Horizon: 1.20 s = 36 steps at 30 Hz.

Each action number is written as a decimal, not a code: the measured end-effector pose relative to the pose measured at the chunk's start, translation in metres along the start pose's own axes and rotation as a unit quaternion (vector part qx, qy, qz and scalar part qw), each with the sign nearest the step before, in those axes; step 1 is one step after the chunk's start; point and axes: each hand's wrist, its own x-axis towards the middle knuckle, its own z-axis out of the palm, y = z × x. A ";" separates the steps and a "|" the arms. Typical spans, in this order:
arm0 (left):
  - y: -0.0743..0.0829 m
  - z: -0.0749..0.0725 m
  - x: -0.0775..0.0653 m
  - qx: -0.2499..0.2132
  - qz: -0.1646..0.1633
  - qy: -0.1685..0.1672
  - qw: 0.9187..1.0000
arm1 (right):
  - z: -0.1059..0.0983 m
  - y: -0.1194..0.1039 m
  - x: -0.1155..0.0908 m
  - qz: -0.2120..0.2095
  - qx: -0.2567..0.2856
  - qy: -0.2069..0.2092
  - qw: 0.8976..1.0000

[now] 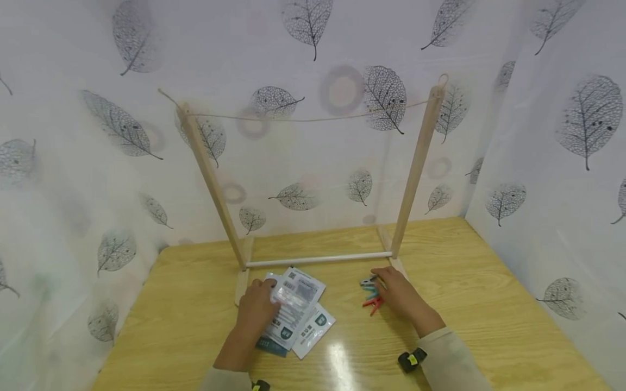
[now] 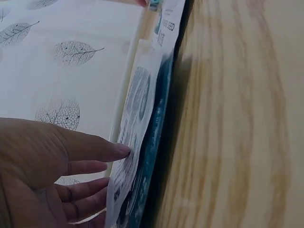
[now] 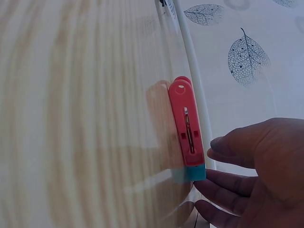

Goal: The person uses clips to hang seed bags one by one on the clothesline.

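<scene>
Packets [image 1: 295, 304] overlapping at near left, on the near side of the white bar [image 1: 320, 259], should lift best singly, by an edge. The left hand [image 1: 258, 305] sits at their left side, thumb and fingers apart; the right hand [image 1: 398, 293], back upward, reaches from near right to the clothespins [image 1: 374, 302], fingers likewise parted.

We see the left hand [image 2: 40, 164] with its thumb touching a white packet [image 2: 140, 95]; a teal packet [image 2: 154, 128] lies beneath it on the wood-grain table [image 2: 237, 118], beside leaf-print fabric [image 2: 28, 85].
</scene>
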 end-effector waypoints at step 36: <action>-0.002 -0.016 0.003 -0.177 -0.005 -0.073 0.981 | 0.002 0.001 -0.001 -0.047 -0.029 0.022 0.998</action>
